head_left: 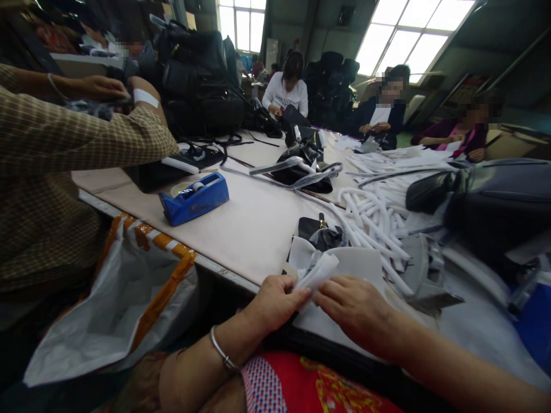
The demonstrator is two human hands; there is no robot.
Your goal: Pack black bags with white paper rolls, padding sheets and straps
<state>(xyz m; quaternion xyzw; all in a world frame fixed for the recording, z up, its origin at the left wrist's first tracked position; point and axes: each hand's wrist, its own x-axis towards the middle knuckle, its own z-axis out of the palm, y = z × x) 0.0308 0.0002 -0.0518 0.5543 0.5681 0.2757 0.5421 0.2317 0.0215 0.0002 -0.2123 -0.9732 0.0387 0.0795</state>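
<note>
Both my hands meet at the near edge of the work table (253, 223). My left hand (278, 301), with a thin bangle on the wrist, pinches a crumpled piece of white paper (316, 272) between thumb and fingers. My right hand (355, 307) is closed on the same white paper from the right side. Just behind the paper lies a small black bag with a gold clasp (321, 229) and a flat white sheet (361, 264). A heap of rolled white paper sticks (374, 221) spreads out beyond it.
A blue tape dispenser (196, 198) stands left of centre. A person in a checked shirt (47, 172) sits close on my left beside a white and orange sack (120, 298). Black bags (495, 201) lie at right and several people sit at the far side.
</note>
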